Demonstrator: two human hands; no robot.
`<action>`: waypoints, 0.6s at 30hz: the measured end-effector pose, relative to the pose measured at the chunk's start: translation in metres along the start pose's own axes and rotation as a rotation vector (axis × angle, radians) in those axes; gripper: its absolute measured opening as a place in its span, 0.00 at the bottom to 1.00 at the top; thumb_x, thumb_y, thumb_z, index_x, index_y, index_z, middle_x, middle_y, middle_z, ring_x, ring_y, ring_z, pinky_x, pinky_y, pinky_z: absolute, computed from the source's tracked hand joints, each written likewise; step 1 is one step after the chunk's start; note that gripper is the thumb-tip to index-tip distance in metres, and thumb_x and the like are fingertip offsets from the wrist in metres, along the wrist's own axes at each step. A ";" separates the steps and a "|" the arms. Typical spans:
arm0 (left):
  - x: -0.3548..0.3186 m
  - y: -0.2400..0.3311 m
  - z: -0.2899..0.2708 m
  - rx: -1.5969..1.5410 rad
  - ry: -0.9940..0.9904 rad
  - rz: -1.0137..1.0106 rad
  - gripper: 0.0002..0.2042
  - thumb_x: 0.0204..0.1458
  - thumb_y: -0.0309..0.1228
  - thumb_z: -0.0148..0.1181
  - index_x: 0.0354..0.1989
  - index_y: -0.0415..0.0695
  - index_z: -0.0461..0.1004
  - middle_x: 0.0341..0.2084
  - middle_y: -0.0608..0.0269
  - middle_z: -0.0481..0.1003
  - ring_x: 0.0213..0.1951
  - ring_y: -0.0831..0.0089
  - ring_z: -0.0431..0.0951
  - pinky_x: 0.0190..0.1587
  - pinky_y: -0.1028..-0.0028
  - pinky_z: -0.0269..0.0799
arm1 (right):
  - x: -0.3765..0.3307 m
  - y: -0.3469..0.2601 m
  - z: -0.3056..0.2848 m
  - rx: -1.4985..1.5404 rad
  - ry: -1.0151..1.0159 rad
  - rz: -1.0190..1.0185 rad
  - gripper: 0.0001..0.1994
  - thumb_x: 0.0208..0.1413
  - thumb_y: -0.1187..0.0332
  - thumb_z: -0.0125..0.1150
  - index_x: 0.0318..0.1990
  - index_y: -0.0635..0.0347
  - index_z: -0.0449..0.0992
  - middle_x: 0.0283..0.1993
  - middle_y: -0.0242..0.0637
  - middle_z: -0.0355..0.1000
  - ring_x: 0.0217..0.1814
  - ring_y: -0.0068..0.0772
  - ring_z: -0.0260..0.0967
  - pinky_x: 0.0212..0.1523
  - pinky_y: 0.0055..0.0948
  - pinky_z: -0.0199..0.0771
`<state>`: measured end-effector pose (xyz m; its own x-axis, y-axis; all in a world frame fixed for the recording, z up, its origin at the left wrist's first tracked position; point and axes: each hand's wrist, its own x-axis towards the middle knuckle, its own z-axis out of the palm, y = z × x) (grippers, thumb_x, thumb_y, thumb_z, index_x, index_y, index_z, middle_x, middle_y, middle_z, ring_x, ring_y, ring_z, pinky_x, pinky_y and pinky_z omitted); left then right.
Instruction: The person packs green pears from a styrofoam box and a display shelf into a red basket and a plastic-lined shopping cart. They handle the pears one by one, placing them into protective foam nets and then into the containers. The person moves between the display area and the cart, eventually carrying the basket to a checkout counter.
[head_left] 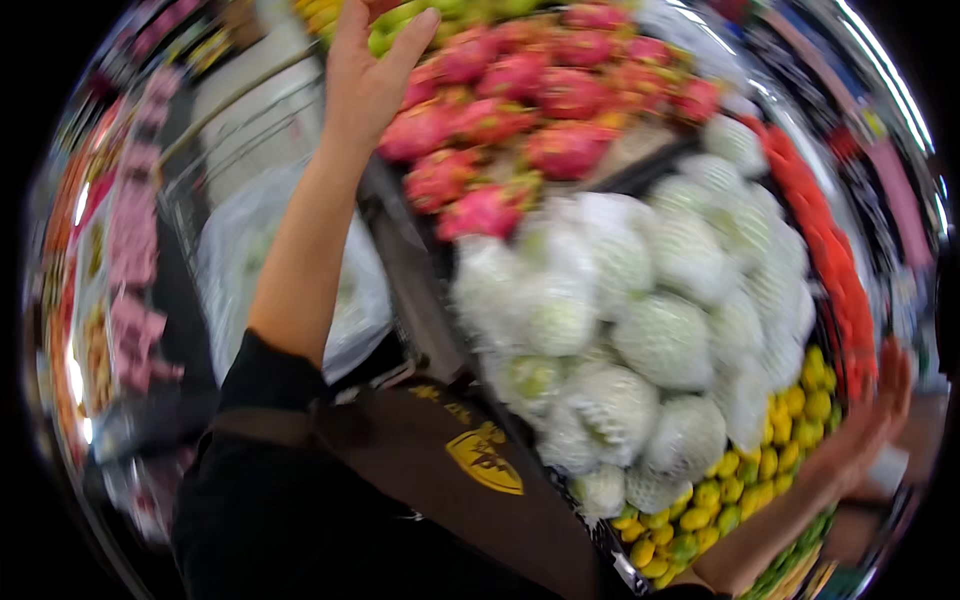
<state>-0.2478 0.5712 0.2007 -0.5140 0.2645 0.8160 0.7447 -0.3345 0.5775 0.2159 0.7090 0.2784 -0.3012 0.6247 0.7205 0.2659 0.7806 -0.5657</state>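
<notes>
Pink dragon fruit (570, 92) lie just beside the left hand (362, 85), its thumb spread wide; its fingers run past the upper edge, so I cannot tell what it holds; green fruit (400, 18) sit behind that thumb; the right hand (882, 395) stretches flat, seemingly bare, near a red strip (815, 230); white netting (665, 340) wraps the pale fruit, probably against bruises; a dark divider (645, 172) likely keeps kinds apart; yellow fruit (698, 518) fill the stand's near side; leftward, a bag (352, 285) rests by a wire cart (240, 82); blurred shop shelves surround everything.
</notes>
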 end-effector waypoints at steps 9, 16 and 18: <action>-0.261 -0.201 -0.334 0.709 0.054 -1.160 0.15 0.41 0.35 0.60 0.37 0.42 0.70 0.32 0.57 0.73 0.35 0.66 0.73 0.39 0.68 0.68 | -0.020 -0.157 0.308 0.198 -1.724 -0.562 0.18 0.46 0.67 0.56 0.46 0.61 0.66 0.44 0.44 0.66 0.48 0.46 0.63 0.47 0.38 0.62; -0.311 -0.238 -0.330 0.783 -0.267 -0.725 0.15 0.34 0.22 0.55 0.35 0.41 0.67 0.36 0.52 0.66 0.43 0.53 0.65 0.46 0.64 0.63 | -0.184 -0.154 0.565 0.400 -1.953 -0.398 0.18 0.42 0.69 0.54 0.44 0.61 0.66 0.40 0.47 0.68 0.44 0.45 0.66 0.45 0.37 0.65; -0.296 -0.258 -0.342 0.795 -0.367 -0.688 0.14 0.34 0.19 0.53 0.34 0.41 0.67 0.36 0.52 0.65 0.43 0.54 0.65 0.46 0.63 0.63 | -0.229 -0.137 0.616 0.202 -1.851 -0.483 0.22 0.40 0.67 0.57 0.46 0.59 0.65 0.46 0.47 0.65 0.49 0.46 0.62 0.47 0.39 0.63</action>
<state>-0.4333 0.2700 -0.1817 -0.8631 0.4657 0.1954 0.4775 0.6262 0.6163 -0.3158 0.4718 -0.0565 -0.7933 -0.4786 -0.3762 -0.1789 0.7739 -0.6075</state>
